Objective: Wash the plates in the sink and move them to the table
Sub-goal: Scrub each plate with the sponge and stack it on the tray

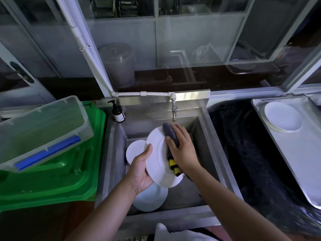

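Over the steel sink [205, 129], a stiff, slippery, breakable white plate [157, 153] is gripped at its rim by the left hand [141, 169] while the right hand [182, 148] presses a scouring sponge [171, 134] on it.

The plate [159, 153] I hold looks like smooth, glossy white ceramic. My sponge [171, 136] has a rough, matt grey scrubbing face over soft yellow foam. The sink [205, 140] is brushed steel with a dull sheen, as is the tap [174, 108]. The bin lid [69, 171] is shiny green plastic, the box [43, 129] clear plastic, the soap bottle [118, 113] dark glass.
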`<state>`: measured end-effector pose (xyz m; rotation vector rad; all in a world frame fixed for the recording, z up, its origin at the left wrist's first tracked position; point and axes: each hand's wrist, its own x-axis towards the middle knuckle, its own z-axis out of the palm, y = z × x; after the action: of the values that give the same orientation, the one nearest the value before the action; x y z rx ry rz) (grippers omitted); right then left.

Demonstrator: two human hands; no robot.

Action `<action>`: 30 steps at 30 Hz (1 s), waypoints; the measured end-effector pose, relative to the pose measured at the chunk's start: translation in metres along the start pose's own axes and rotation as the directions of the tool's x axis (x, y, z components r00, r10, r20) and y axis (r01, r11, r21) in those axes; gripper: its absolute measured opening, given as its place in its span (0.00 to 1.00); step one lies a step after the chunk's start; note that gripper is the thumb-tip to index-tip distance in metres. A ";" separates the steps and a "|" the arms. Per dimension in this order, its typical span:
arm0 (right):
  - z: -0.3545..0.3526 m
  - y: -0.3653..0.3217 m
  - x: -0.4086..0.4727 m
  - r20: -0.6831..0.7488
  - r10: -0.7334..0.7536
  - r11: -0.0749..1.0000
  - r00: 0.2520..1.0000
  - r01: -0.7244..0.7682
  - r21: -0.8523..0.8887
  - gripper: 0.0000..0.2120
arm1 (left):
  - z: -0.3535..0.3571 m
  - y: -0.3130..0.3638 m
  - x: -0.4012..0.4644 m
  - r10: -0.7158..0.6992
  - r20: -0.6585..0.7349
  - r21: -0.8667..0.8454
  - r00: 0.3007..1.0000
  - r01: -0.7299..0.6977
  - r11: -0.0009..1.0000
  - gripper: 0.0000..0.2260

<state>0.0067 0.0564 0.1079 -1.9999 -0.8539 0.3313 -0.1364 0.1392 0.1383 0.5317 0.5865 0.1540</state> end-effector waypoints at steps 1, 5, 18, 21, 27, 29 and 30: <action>-0.002 -0.001 0.002 -0.018 0.075 0.996 0.997 -0.074 0.057 0.21 | -0.001 -0.001 -0.001 -0.008 0.002 0.010 1.000 0.008 1.000 0.27; 0.004 -0.016 -0.007 -0.143 0.027 0.999 0.989 -0.022 0.035 0.19 | 0.002 -0.007 -0.002 -0.026 -0.009 0.050 1.000 0.027 0.998 0.26; -0.031 -0.012 0.001 0.036 0.300 0.943 0.953 -0.302 0.142 0.15 | 0.008 -0.011 -0.014 -0.011 -0.008 0.033 1.000 0.011 0.999 0.28; -0.026 -0.010 -0.010 0.024 0.310 0.926 0.951 -0.307 0.219 0.14 | 0.002 -0.010 -0.010 0.054 -0.031 -0.071 0.998 -0.056 0.996 0.29; -0.009 0.000 -0.035 -0.060 0.256 0.931 0.965 -0.230 0.283 0.15 | -0.002 -0.002 0.002 0.185 -0.069 -0.203 0.980 -0.196 0.959 0.31; 0.003 -0.002 -0.044 -0.103 0.144 0.973 0.984 -0.122 0.194 0.18 | -0.001 0.003 0.008 0.202 -0.086 -0.248 0.976 -0.217 0.944 0.32; 0.010 -0.005 -0.049 -0.135 0.045 0.992 0.990 -0.029 0.121 0.19 | 0.000 0.005 0.010 0.198 -0.107 -0.263 0.974 -0.219 0.939 0.33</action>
<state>-0.0366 0.0308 0.1018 -1.9054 -0.6952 0.2562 -0.1280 0.1463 0.1358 0.3181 0.5737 0.4535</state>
